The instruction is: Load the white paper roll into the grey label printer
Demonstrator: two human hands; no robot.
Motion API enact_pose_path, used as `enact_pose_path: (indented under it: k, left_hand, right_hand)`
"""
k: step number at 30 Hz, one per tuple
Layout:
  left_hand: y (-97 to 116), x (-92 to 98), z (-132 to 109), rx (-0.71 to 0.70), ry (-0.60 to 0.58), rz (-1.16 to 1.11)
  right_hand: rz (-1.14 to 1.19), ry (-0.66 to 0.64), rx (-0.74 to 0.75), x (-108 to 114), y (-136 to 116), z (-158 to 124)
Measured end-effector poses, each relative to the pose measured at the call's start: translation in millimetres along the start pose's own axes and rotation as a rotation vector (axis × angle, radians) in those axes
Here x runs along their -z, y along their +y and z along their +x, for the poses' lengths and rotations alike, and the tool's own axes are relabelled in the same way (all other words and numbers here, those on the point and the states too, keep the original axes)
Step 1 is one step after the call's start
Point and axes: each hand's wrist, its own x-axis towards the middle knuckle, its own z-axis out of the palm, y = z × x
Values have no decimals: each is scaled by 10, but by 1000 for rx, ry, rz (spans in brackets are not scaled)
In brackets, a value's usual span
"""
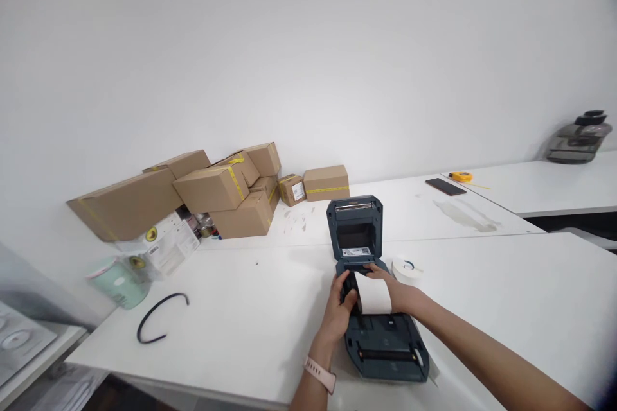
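Note:
A dark label printer (pixel 385 347) stands on the white table with its lid (pixel 355 228) raised. Inside its body sits a white label roll (pixel 376 296), a loose end of paper curving over the top. My left hand (pixel 338 308) is closed at the printer's left side, thumb and fingers around the dark roll holder beside the roll. From the right, my right hand (pixel 393 286) grips the label roll, its fingers reaching over the far side and partly hidden by the paper. A pink wristband (pixel 319 376) is on my left wrist.
Another white roll (pixel 406 270) lies right behind the printer. Cardboard boxes (pixel 243 215) are stacked at the back left, near a mint-green canister (pixel 120 284). A black curved strip (pixel 153 314) lies left. Farther right are a phone (pixel 446 187), a yellow tape measure (pixel 461 176) and a jug (pixel 578 138).

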Motion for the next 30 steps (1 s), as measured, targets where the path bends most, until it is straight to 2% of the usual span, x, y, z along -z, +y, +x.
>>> enact_pose_path:
  k: [5, 9, 12, 16, 20, 22, 25, 28, 30]
  left_hand:
    - [11, 22, -8, -8, -27, -31]
    - [40, 26, -10, 6, -16, -35]
    - [48, 21, -18, 12, -12, -44]
    - [60, 9, -32, 14, 5, -50]
    - [103, -1, -22, 14, 11, -27]
    - [134, -7, -21, 27, 18, 2]
    - [186, -30, -103, 32, 120, 153]
    - [191, -78, -358, -87, 201, 335]
    - [132, -127, -596, -207, 125, 353]
  right_hand:
    - [-121, -22, -27, -74, -73, 0]
    - [-155, -26, -19, -24, -137, -48]
    - [-160, -35, -1, 87, -188, -62]
    - [-161, -33, 30, 347, -360, -134]
    - [-73, 8, 4, 534, -681, -468]
    - [39, 64, -29, 484, -836, -726]
    - [111, 172, -53, 233, -974, -1103]
    - [98, 268, -44, -68, -992, -1339]
    - [89, 288, -47, -221, -959, -1407]
